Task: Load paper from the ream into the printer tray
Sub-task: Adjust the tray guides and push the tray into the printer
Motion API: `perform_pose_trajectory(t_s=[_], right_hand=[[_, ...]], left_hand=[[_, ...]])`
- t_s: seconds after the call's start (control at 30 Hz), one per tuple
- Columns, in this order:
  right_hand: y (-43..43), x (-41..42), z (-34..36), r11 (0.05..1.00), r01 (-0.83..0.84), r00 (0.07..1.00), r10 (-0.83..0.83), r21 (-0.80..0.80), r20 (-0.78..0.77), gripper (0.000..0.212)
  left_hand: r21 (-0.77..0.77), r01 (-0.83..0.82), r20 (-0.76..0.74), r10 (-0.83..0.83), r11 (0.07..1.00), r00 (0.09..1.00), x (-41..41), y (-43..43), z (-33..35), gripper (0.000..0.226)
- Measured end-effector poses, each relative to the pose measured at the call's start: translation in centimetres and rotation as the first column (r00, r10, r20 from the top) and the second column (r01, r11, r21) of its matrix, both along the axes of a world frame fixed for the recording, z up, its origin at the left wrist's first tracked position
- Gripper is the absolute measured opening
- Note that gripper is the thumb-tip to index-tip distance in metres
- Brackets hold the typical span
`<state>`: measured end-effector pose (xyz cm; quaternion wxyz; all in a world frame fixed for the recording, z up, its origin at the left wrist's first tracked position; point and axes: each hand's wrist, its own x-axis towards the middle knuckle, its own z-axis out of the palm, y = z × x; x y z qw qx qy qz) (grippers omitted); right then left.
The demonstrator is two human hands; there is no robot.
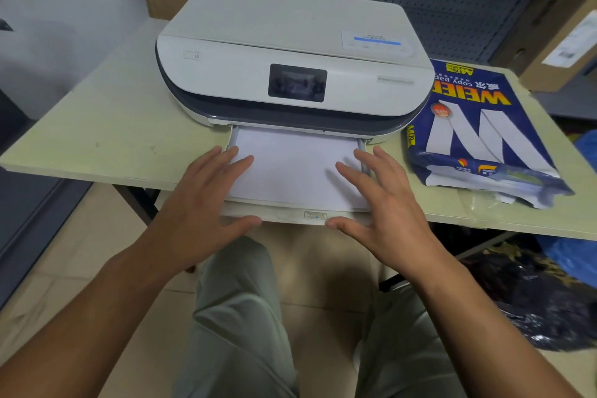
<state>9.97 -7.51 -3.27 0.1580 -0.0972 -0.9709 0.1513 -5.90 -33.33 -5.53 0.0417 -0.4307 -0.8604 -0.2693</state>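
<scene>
A white printer [290, 52] sits on a pale table. Its paper tray [290, 215] is pulled out toward me past the table's front edge, and a stack of white paper [294, 168] lies flat in it. My left hand [206, 203] rests spread on the paper's left side, thumb at the tray's front lip. My right hand [384, 200] lies spread on the right side, thumb also at the front lip. Neither hand holds anything. The opened blue ream wrapper [478, 129] lies to the right of the printer with sheets showing at its torn end.
The table [106, 126] has bare surface to the left of the printer. Cardboard boxes [555, 32] stand behind and at the right. Dark and blue bags [549, 294] lie on the floor at the right. My knees are under the tray.
</scene>
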Motion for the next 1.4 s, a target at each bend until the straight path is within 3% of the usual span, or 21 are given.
perform_pose_trajectory(t_s=[0.2, 0.53, 0.87, 1.4], right_hand=[[0.2, -0.8, 0.0, 1.0, -0.005, 1.0, 0.006, 0.012, -0.029, 0.078], [0.9, -2.0, -0.3, 0.999, 0.013, 0.998, -0.01, 0.053, -0.06, 0.072], [1.2, -3.5, 0.0, 0.997, 0.056, 0.994, -0.051, 0.044, -0.097, 0.079], [2.0, -5.8, 0.6, 0.98, 0.083, 0.994, -0.07, 0.183, -0.08, 0.087]], left_hand=[[-0.004, -0.002, 0.013, 0.002, 1.0, 1.0, -1.0, 0.5, -0.2, 0.095], [0.035, -0.027, -0.048, 0.028, 0.999, 0.998, -2.1, 1.9, 0.0, 0.091], [0.001, -0.045, -0.158, 0.044, 0.999, 0.986, -3.1, 3.2, 0.6, 0.095], [-0.035, -0.038, -0.238, 0.029, 0.999, 0.971, -4.8, 4.7, 1.4, 0.089]])
